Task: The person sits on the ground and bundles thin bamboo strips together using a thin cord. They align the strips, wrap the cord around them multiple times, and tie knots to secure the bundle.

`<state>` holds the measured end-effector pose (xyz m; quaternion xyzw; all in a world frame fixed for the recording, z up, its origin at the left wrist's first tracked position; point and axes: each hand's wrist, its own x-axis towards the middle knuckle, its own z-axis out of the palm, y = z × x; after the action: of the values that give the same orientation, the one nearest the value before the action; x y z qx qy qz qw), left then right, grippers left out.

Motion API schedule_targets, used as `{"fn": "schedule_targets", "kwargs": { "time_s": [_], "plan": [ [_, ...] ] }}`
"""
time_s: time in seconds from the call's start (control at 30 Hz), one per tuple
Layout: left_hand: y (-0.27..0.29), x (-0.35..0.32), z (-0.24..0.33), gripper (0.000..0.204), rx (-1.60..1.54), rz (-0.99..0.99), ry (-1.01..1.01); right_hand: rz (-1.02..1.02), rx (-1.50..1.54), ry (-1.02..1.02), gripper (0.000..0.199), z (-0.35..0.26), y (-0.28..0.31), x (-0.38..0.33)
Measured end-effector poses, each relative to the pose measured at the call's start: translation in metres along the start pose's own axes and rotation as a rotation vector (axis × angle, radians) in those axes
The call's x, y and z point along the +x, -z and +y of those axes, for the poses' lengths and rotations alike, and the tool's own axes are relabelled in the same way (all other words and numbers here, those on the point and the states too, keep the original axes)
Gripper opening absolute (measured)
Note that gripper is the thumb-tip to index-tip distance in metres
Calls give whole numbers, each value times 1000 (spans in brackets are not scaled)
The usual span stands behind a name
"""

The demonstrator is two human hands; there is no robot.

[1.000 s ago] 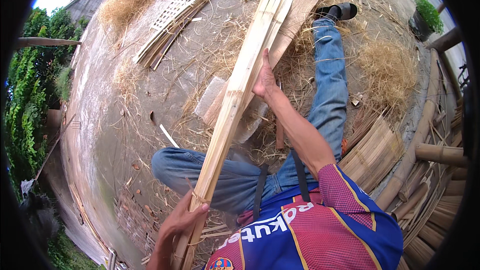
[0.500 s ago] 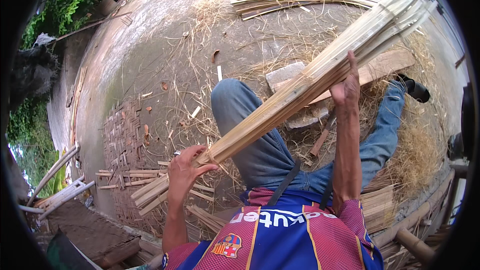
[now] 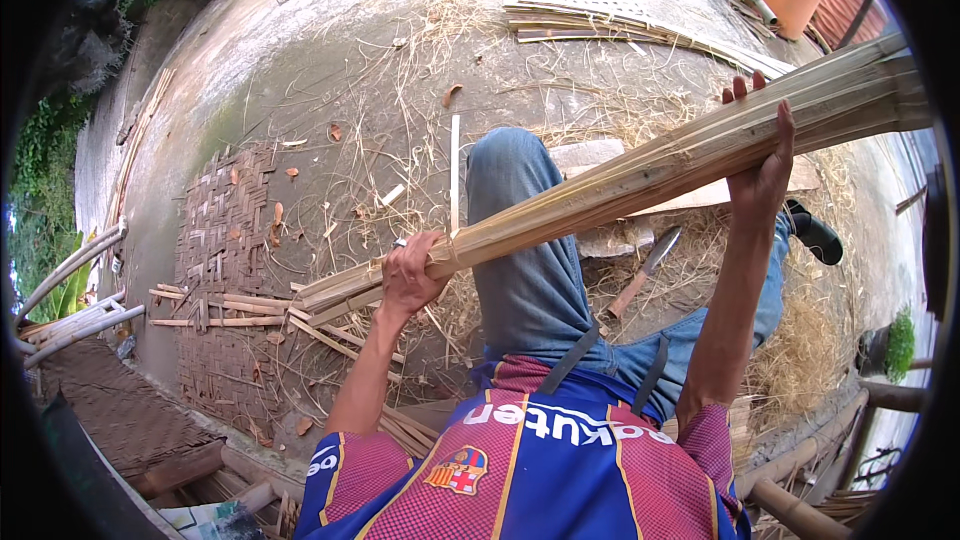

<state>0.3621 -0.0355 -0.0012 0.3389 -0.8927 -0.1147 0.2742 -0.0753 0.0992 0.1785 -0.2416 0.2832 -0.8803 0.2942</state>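
A long bundle of split bamboo strips slants across my lap, its thick end up at the far right and its narrow end low at the left. My left hand is closed round the narrow end, above the floor beside my raised knee. Farther along, my right hand grips the bundle from below, its fingertips showing over the far side and the thumb on the near side. The strips' far-right tips run into the picture's dark rim.
A knife lies on straw between my legs. Stone blocks and a wooden board sit under the bundle. More strips lie beyond, and a woven mat is at left. Bamboo poles stand low right.
The bundle has swung to a flatter slant, and its thick end has moved right. My right hand has shifted right with it; my left hand has moved right and closed more firmly round the narrow end.
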Motion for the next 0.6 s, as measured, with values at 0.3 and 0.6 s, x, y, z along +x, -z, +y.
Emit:
{"fn": "schedule_targets", "kwargs": {
  "time_s": [0.3, 0.6],
  "plan": [
    [9, 10, -4, 54, -213, -159, 53, 94, -51, 123, 58, -6, -11, 19],
    [-2, 9, 12, 51, -216, -127, 84, 241, -147, 151, 54, -3, -22, 23]
  ]
}}
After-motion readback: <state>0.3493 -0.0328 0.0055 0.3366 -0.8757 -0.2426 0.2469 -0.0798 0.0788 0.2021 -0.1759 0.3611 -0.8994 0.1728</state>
